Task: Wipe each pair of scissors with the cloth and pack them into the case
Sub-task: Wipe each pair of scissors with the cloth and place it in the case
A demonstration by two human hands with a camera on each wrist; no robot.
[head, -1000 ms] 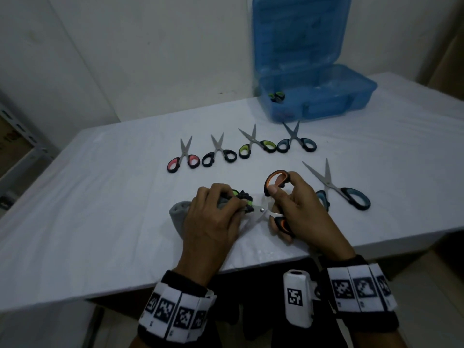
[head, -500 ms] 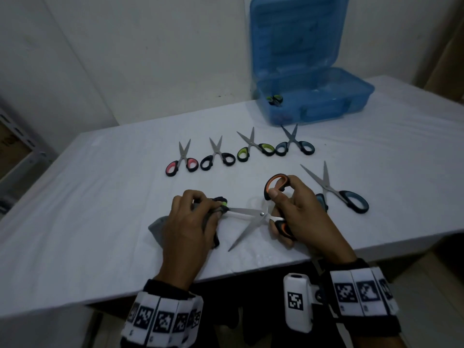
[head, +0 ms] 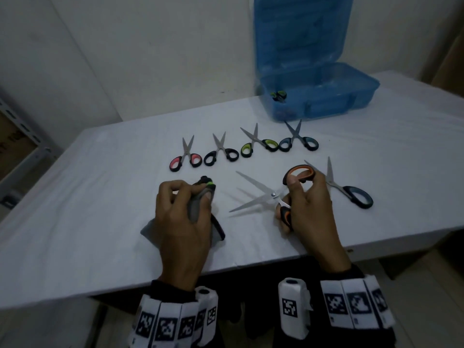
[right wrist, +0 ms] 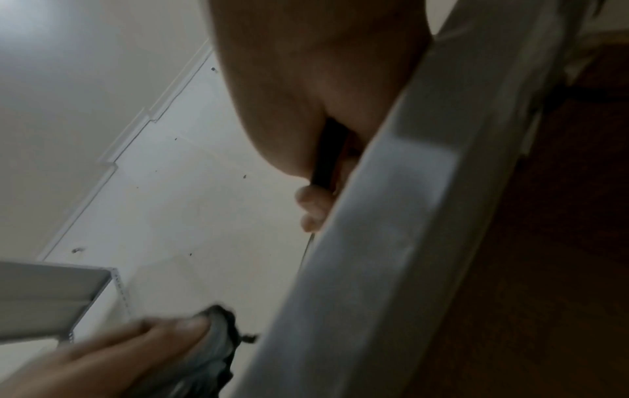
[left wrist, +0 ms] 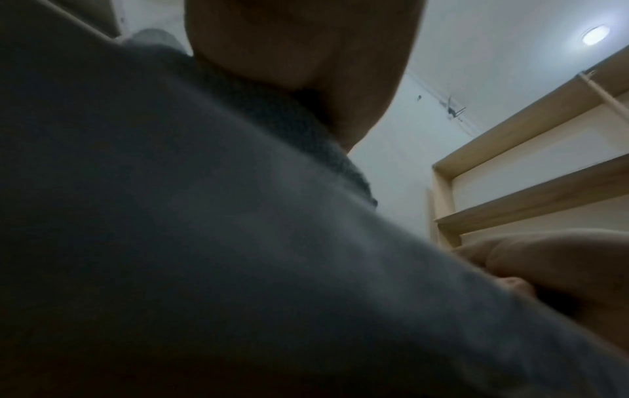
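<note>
My right hand (head: 305, 197) grips the orange-handled scissors (head: 263, 194) by both handles, blades spread wide and pointing left over the table. My left hand (head: 185, 209) holds the bunched grey cloth (head: 198, 209) on the table, a gap apart from the blade tips. The cloth (left wrist: 238, 242) fills the left wrist view. In the right wrist view a black handle (right wrist: 325, 150) shows under my palm. The open blue case (head: 321, 96) stands at the far right with green-handled scissors (head: 278, 95) inside.
A row of scissors lies mid-table: pink (head: 187, 156), black (head: 222, 151), lime (head: 258, 144) and blue-grey (head: 298, 139). A larger teal-handled pair (head: 344, 187) lies right of my right hand. The table's front edge (head: 251, 262) runs just below both hands.
My left hand has slid the cloth left off the blade tip and away. The scissors' blades are now bare and spread wider, turned slightly upward.
</note>
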